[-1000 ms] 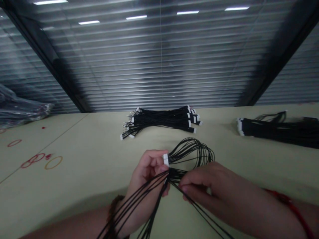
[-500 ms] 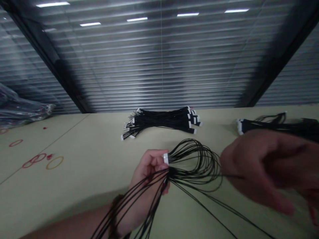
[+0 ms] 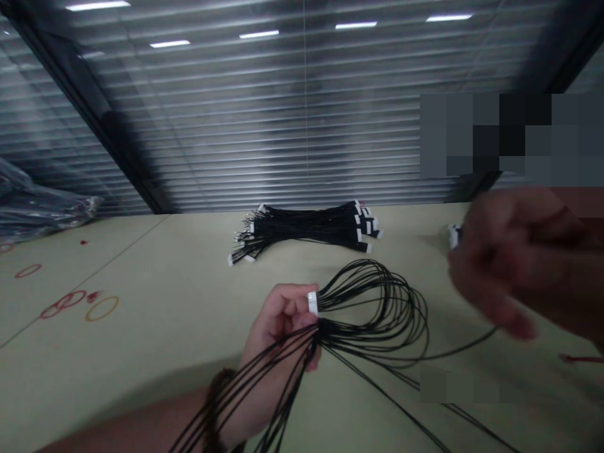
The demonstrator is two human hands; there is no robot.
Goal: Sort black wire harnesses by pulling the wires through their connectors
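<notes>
My left hand (image 3: pixel 285 336) is closed around a bundle of thin black wires (image 3: pixel 396 308) below a white connector (image 3: pixel 313 303), which it pinches at the fingertips. From the connector the wires bend round in a loop to the right and come back through the grip. Their loose ends fan out toward the near edge. My right hand (image 3: pixel 514 264), smeared by motion, is raised to the right with curled fingers. One black wire (image 3: pixel 465 349) from the bundle runs up to its fingertips, where the wire's end is hidden.
Behind the hands lies a stack of black wire harnesses (image 3: pixel 306 225) with white connectors. Another connector (image 3: pixel 454 236) peeks out behind my right hand. Red and yellow rubber bands (image 3: pixel 102 308) and a clear plastic bag (image 3: pixel 42 201) are at left. A blind-covered window (image 3: pixel 283 126) backs the table.
My right hand has moved up and slightly right, its wire now bending upward where it was straight. The wire loop has widened a little. My left hand stays nearly still.
</notes>
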